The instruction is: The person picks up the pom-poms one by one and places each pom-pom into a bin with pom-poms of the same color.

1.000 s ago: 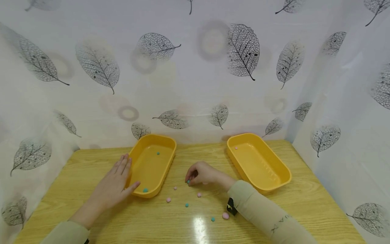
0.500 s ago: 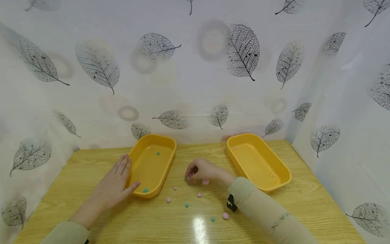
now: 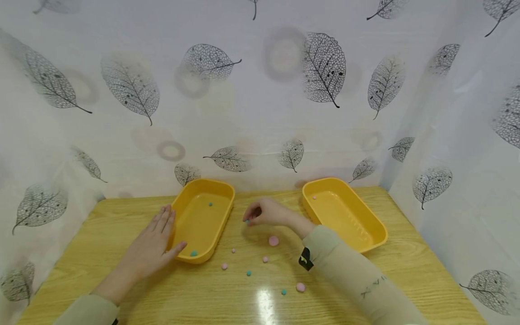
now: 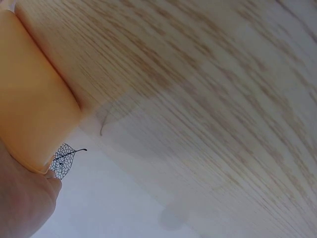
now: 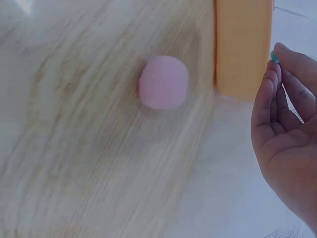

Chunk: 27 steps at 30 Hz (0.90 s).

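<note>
My right hand (image 3: 267, 213) pinches a small teal ball (image 5: 275, 57) between thumb and fingertips, raised over the table to the right of the left yellow tray (image 3: 222, 225). In the right wrist view a larger pink ball (image 5: 164, 83) lies on the table beside the hand. My left hand (image 3: 151, 250) rests with straight fingers along the left rim of that same tray, the thumb reaching over its near corner. Inside the tray lie a small teal ball (image 3: 210, 204) and a larger teal ball (image 3: 193, 253). The left wrist view shows only part of the hand against the tray's outer wall.
A second yellow tray (image 3: 375, 241) stands at the right with a tiny pink ball (image 3: 314, 197) in it. Several pink and teal balls lie on the wooden table (image 3: 195, 298), among them a teal ball (image 3: 249, 273) and a pink ball (image 3: 300, 287). A leaf-print curtain hangs behind.
My right hand has lifted and moved away from me, slightly left, with the teal ball, uncovering the larger pink ball beneath. My left hand has stayed at the tray.
</note>
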Each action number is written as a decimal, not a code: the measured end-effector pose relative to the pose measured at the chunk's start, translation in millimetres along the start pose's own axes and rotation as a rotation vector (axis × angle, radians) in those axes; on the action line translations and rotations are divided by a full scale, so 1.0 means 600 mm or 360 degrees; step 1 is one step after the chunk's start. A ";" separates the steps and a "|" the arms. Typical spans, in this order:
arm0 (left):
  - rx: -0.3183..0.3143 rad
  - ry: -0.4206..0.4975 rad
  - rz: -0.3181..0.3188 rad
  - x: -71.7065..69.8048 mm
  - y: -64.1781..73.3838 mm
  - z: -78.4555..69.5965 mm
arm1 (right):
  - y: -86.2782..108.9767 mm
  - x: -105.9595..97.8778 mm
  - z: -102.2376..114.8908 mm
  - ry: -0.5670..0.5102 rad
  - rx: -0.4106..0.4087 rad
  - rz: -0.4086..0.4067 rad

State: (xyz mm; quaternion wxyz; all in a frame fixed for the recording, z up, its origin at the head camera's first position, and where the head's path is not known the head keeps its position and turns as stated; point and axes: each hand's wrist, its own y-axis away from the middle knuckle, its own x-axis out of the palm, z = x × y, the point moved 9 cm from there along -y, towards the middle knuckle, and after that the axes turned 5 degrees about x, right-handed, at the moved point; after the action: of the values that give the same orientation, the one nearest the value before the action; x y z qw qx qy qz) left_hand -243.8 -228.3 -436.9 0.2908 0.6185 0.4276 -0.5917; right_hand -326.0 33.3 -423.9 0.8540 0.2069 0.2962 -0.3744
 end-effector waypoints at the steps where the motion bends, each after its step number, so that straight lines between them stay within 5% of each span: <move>1: 0.0005 -0.0002 -0.0004 0.000 0.000 0.000 | -0.002 -0.002 0.002 -0.0005 0.0000 -0.0003; 27: 0.0018 -0.0019 -0.0019 0.000 0.000 -0.001 | -0.049 -0.018 0.062 -0.0152 -0.0011 -0.0085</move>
State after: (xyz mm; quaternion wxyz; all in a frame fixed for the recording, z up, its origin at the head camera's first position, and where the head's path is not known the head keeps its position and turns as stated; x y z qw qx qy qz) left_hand -243.8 -228.0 -436.7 0.2863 0.6141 0.4262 -0.5994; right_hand -341.1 -1.0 -393.5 0.8576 0.1778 0.2616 -0.4054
